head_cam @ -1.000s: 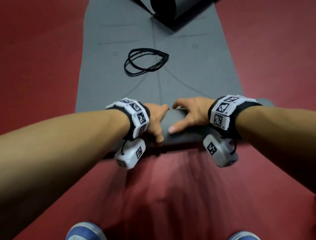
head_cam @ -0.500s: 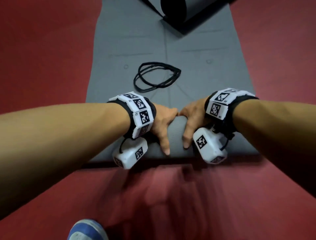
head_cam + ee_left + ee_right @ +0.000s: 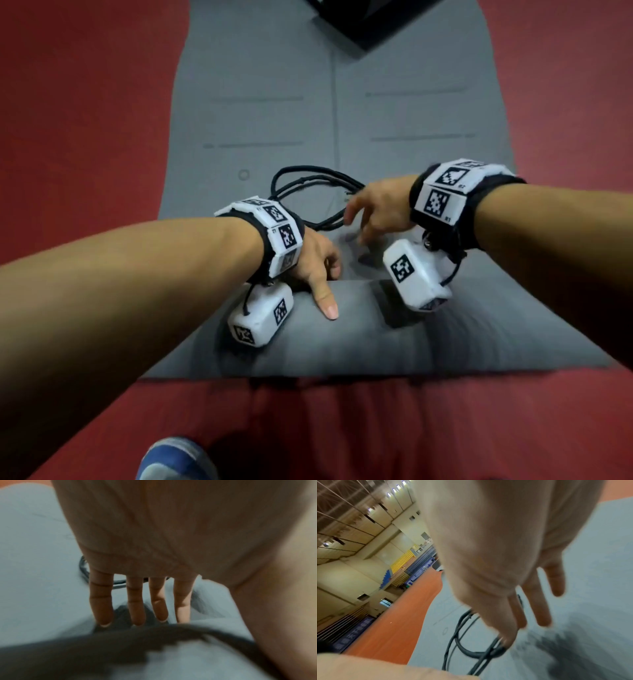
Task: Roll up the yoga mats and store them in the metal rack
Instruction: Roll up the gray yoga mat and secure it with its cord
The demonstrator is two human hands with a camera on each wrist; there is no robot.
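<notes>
A grey yoga mat point(image 3: 257, 120) lies lengthwise on the red floor, and its near end is rolled into a thick roll point(image 3: 342, 342). My left hand point(image 3: 318, 270) rests on top of the roll with straight fingers point(image 3: 135, 601) that reach over its far side. My right hand point(image 3: 376, 209) hovers off the roll with loose, spread fingers point(image 3: 530, 608), just above a looped black cord point(image 3: 318, 177) lying on the flat mat ahead of the roll. In the right wrist view the index fingertip is at the cord point(image 3: 456, 641); contact is unclear.
A second, dark rolled mat point(image 3: 370, 20) lies across the far end of the grey one. Red floor point(image 3: 85, 120) runs along both sides. My blue shoe point(image 3: 174, 459) stands just behind the roll. No rack shows in any view.
The roll has grown and moved forward, close to the cord. My right hand has lifted off the roll and gone forward over the cord. The left hand stays on the roll.
</notes>
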